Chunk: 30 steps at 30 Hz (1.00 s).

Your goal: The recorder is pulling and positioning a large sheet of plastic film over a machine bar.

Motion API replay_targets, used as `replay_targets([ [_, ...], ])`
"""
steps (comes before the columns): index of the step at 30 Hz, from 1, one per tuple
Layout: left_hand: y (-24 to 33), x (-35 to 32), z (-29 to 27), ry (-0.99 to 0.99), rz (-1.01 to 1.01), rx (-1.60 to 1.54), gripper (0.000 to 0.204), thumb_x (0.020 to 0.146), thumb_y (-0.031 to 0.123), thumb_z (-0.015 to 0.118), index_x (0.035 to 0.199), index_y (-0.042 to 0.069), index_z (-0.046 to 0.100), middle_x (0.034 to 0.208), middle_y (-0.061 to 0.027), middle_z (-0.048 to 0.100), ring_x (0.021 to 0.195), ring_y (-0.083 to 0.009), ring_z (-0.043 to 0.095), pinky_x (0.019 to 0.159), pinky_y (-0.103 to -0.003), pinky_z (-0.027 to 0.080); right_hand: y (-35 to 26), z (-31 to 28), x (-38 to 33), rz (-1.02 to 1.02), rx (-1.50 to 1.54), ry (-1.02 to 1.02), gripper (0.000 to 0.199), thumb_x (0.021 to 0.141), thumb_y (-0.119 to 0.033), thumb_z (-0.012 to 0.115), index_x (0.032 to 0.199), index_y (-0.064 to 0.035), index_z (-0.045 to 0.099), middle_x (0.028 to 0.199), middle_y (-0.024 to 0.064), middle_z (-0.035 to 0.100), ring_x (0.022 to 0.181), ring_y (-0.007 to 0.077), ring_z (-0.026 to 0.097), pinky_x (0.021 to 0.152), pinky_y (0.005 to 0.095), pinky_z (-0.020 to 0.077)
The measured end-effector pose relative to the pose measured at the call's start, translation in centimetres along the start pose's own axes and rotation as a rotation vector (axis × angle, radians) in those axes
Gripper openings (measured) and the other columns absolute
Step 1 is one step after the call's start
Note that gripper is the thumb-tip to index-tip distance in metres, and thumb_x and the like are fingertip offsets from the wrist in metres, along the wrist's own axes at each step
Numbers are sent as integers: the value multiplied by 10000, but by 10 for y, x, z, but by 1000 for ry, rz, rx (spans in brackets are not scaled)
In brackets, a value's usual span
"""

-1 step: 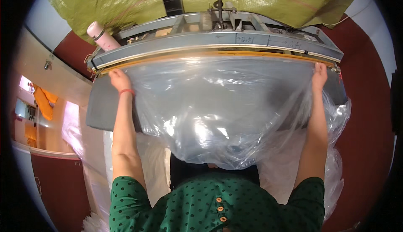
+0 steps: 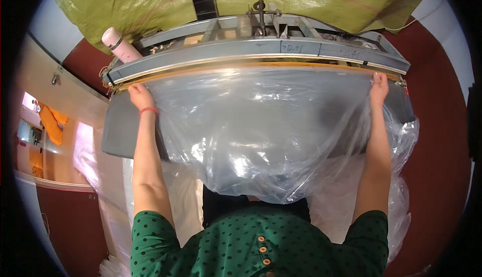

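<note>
A wide sheet of clear plastic film [image 2: 251, 121] stretches between my hands and sags in folds toward my lap. My left hand [image 2: 141, 97] has its fingers closed on the film's far left corner. At the far right corner, the fingers of my right hand [image 2: 380, 91] pinch the same edge. That far edge lies along an orange strip [image 2: 231, 66] on the front of a long grey metal frame [image 2: 201, 50]. Beneath the film is a dark grey padded surface [image 2: 119, 129], showing at both sides. Whether the film is one layer or several, I cannot tell.
A pink bottle [image 2: 120, 45] leans at the frame's left end. Behind the frame stand a black phone [image 2: 204, 5] and a yellow-green woven sheet [image 2: 301, 1]. More crumpled clear film [image 2: 401, 191] hangs at the right. A doorway with orange cloth [image 2: 50, 124] is at the left.
</note>
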<state>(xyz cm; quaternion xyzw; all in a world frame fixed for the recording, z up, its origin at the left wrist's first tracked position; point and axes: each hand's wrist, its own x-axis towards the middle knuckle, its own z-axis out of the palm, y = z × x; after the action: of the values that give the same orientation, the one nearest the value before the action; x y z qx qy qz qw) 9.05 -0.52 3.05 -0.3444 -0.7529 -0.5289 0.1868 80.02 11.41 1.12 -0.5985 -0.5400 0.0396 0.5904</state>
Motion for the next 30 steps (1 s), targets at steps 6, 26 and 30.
replay_targets([
  [6,-7,6,23,-195,-109,-152,175,804,170,502,762,1,498,701,-118,555,593,-225,501,606,-311,426,-2,10,8,43,-105,87,184,795,-191,584,781,-16,529,668,30,553,614,100,480,610,245,409],
  [26,12,4,-14,-599,-272,-587,48,811,94,482,824,100,436,657,22,463,545,-55,420,453,-182,311,-32,-88,-1,-67,-65,28,230,852,-218,523,956,-14,510,806,30,556,736,76,514,702,211,413],
  [30,30,13,-44,-393,-303,-553,241,782,107,544,999,47,458,665,34,454,542,-51,409,468,-189,337,-25,-86,-2,-40,-140,-75,325,819,-237,566,1029,7,522,896,98,592,810,134,557,747,248,426],
])
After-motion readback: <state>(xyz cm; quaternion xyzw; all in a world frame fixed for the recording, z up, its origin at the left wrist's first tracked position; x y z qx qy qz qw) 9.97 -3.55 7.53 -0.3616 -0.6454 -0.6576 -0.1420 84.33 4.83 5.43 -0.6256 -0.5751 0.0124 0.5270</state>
